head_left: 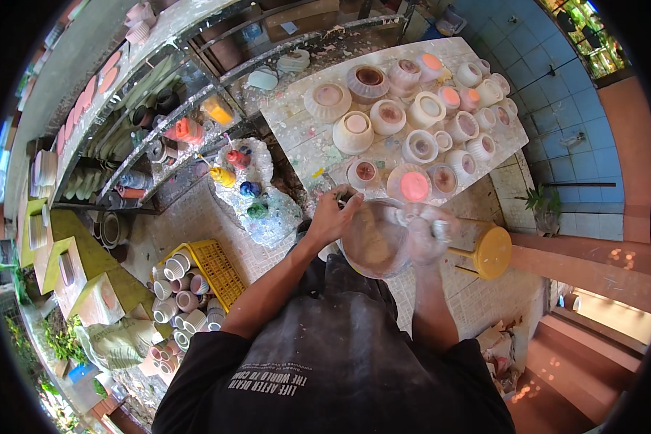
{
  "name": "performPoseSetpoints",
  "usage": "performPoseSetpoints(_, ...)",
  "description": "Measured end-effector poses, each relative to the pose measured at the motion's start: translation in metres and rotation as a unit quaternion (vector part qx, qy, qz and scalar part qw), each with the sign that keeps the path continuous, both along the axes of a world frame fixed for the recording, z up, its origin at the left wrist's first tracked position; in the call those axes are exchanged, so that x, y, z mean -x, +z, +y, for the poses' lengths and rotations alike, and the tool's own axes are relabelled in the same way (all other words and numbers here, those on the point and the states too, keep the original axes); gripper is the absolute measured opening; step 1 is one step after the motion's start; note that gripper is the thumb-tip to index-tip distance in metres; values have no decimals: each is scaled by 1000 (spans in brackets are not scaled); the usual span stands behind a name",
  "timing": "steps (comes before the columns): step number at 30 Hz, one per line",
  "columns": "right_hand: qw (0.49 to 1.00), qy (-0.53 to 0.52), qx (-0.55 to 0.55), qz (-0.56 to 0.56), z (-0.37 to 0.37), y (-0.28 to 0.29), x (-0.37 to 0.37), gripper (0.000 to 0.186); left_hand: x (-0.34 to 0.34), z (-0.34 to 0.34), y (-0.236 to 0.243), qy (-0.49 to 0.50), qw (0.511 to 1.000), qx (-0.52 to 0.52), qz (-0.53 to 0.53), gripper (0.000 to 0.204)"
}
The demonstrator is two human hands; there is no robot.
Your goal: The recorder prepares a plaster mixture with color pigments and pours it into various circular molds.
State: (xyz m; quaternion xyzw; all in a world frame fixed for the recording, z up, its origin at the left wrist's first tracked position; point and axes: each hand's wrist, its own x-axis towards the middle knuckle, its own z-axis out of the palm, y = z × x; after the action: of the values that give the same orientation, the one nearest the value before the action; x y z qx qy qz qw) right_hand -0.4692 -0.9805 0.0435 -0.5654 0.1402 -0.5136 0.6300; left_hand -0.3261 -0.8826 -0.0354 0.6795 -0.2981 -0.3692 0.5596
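A cluttered pottery workshop fills the frame, with tiled floor at the right and a paint-spattered tabletop (304, 145) running across the upper middle. At the centre, held over the floor just below the tabletop's near edge, is a translucent plastic tub (377, 240) with pale slip or glaze coating its inside. The left hand (334, 217) is closed on the tub's rim at its left side, fingers hooked over the edge, while the right hand (425, 239), whitened with the same pale stuff, is pressed around the tub's right wall; whether its fingers fully close I cannot tell, since the view is blurred there. Just above the tub on the tabletop sit a cup of pink glaze (414, 186) and rows of pale ribbed pots (387, 116), some with pink insides. To the right stands a yellow stool (492, 252). Left of the hands a splashed mound carries small coloured bottles (240, 177), and in the lower left a yellow crate (211, 269) lies among stacked ribbed cups (173, 269). Metal shelves (152, 108) curve along the upper left. As I judge it, the wet, coated grip is the weak point: the tub could slide or tip, spilling its contents onto the apron and floor, or knock the pink cup close above.
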Motion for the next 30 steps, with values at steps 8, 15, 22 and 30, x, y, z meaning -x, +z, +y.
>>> performPoseSetpoints(8,971,157,-165,71,35,-31,-8,30,-1,1,-5,8,1000,5,8,24)
performPoseSetpoints(15,958,131,94,238,30,-34,32,36,0,3,2,5,1000,-6,13,24)
performPoseSetpoints(22,953,-56,122,271,4,-27,-25,37,1,1,0,3,1000,-10,-19,26)
performPoseSetpoints(30,967,163,90,174,65,-23,8,28,1,1,-2,3,1000,5,21,19)
